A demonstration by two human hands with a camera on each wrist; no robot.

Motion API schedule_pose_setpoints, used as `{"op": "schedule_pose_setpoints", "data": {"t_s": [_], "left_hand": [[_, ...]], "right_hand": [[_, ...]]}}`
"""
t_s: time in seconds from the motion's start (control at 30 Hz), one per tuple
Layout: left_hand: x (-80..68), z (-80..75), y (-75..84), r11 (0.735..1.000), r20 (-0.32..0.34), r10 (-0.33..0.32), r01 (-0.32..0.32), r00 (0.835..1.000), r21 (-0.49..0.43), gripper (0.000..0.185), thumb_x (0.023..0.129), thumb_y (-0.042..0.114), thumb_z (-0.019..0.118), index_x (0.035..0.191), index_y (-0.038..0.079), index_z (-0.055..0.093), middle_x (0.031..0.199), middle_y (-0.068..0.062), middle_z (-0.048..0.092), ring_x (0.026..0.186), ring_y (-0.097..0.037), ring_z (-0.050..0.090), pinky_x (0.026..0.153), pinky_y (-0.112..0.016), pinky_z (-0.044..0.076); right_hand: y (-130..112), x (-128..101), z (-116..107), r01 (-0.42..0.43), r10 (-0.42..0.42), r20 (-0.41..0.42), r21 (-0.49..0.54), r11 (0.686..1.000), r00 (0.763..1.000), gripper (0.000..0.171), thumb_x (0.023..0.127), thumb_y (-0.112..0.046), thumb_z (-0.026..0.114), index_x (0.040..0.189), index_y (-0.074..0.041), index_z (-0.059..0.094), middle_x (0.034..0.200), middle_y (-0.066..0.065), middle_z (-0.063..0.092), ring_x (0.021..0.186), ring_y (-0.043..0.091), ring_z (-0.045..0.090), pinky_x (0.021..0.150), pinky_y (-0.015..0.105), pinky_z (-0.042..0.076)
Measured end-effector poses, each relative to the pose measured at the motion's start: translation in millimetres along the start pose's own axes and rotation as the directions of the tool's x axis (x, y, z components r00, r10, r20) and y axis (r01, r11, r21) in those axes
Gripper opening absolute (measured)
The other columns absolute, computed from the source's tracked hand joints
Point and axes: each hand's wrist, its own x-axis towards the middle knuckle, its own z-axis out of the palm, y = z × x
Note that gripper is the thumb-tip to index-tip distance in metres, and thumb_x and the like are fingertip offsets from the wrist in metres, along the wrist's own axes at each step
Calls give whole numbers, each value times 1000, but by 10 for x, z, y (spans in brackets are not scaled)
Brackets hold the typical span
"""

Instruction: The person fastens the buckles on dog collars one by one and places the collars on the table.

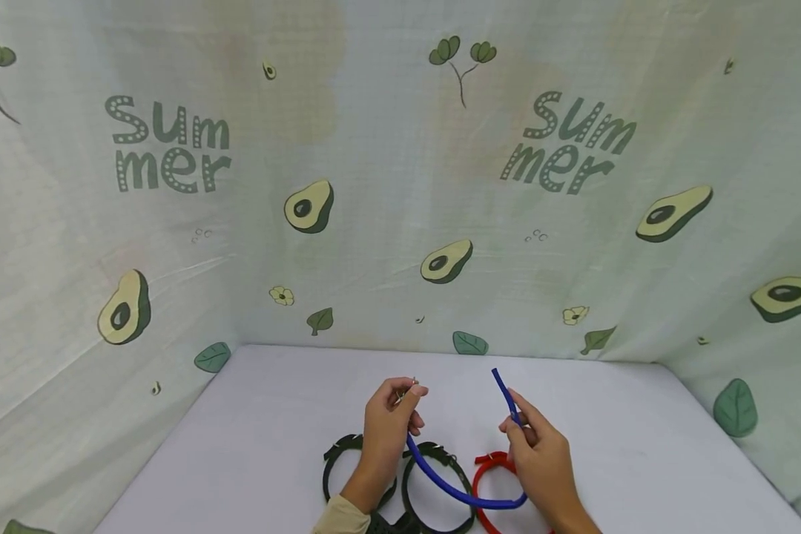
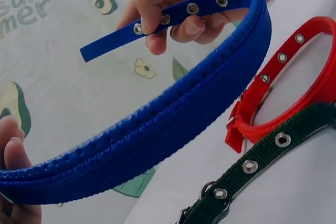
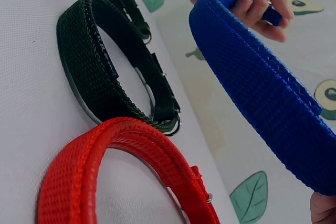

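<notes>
A blue collar (image 1: 454, 491) hangs in a U-shaped curve between both hands above the table. My left hand (image 1: 386, 430) pinches its buckle end, where a bit of metal shows; the fingers largely hide the buckle. With thumb and fingers my right hand (image 1: 542, 454) holds the other end, a narrow strap (image 2: 178, 12) with several metal eyelets, its tip sticking out past the fingers. Below the hands a red collar (image 3: 142, 135) stands on its edge in a loop. Beside it is a dark green collar (image 3: 84, 51), also looped.
Another dark looped collar (image 1: 327, 475) stands farther left, partly behind the left forearm. The white table (image 1: 240, 430) meets a cloth backdrop (image 1: 374, 148) printed with avocados and leaves at its back and sides.
</notes>
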Motion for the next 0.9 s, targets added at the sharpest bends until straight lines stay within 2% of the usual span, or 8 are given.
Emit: {"op": "schedule_pose_setpoints", "data": {"t_s": [0.13, 0.43, 0.63, 0.8, 0.9], "left_hand": [[3, 17, -13, 999, -6, -30, 30, 1000, -33, 35, 97, 27, 68, 116, -1, 61, 105, -9, 72, 63, -15, 62, 59, -26, 54], [-30, 89, 6, 998, 43, -57, 58, 997, -29, 36, 98, 32, 67, 119, 3, 65, 112, -10, 71, 73, -21, 67, 60, -25, 54], [-60, 115, 40, 998, 68, -64, 65, 996, -10, 33, 97, 30, 69, 116, 4, 63, 111, -10, 72, 74, -21, 68, 64, -29, 56], [-73, 126, 60, 998, 78, -68, 68, 995, 0, 35, 96, 28, 69, 119, 4, 57, 109, -9, 73, 74, -22, 68, 64, -30, 56], [-79, 131, 69, 997, 88, -75, 75, 993, 0, 34, 97, 27, 69, 120, 4, 57, 107, -9, 73, 74, -21, 68, 65, -30, 57]], "right_hand": [[5, 1, -2, -7, 7, 4, 12, 1000, 1000, 41, 100, -4, 56, 140, -13, 57, 93, 11, 64, 53, 19, 54, 45, 26, 44], [35, 6, -6, 7, -7, -17, -1, 1000, 1000, 39, 98, -4, 58, 136, -14, 61, 88, 10, 62, 49, 15, 46, 43, 25, 39], [44, -5, 4, 28, -29, -8, -11, 1000, 1000, 33, 101, -17, 61, 135, -17, 63, 87, 10, 62, 51, 17, 47, 44, 25, 40], [39, -17, 8, 33, -33, -12, -9, 999, 999, 29, 104, -29, 57, 130, -19, 66, 85, 8, 62, 54, 19, 49, 44, 25, 41], [35, -23, 7, 46, -46, -18, 0, 999, 999, 27, 105, -30, 55, 126, -20, 68, 84, 7, 62, 56, 19, 51, 45, 26, 42]]}}
